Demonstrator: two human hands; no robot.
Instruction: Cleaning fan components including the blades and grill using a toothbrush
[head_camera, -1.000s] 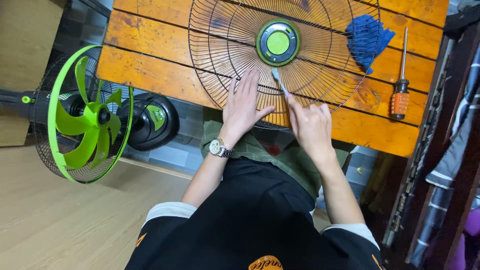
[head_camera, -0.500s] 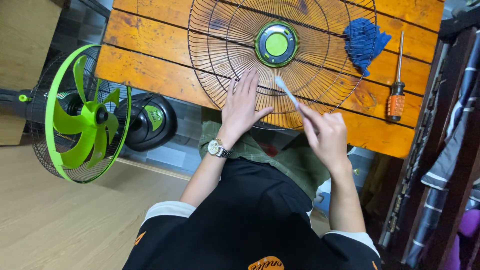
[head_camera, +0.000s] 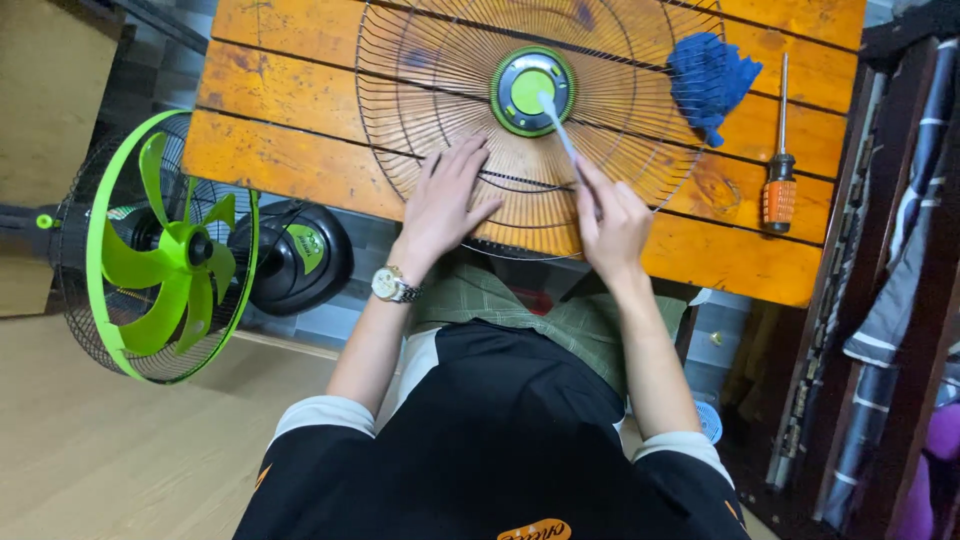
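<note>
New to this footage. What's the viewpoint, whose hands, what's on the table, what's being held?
There is one picture, taken by a camera worn on a person's head and looking straight down, so the dark shirt and both arms at the bottom belong to the wearer. No robot is involved, just two bare hands.

On the orange wooden table lies a round wire fan guard with a green centre cap. The left hand, with a wristwatch on that arm, lies flat on the guard. The right hand grips a thin white brush; its tip reaches the centre cap.

Further right lie a blue cloth and an orange-handled screwdriver. On the floor to the left stands a fan with green blades, its front guard off.
</note>
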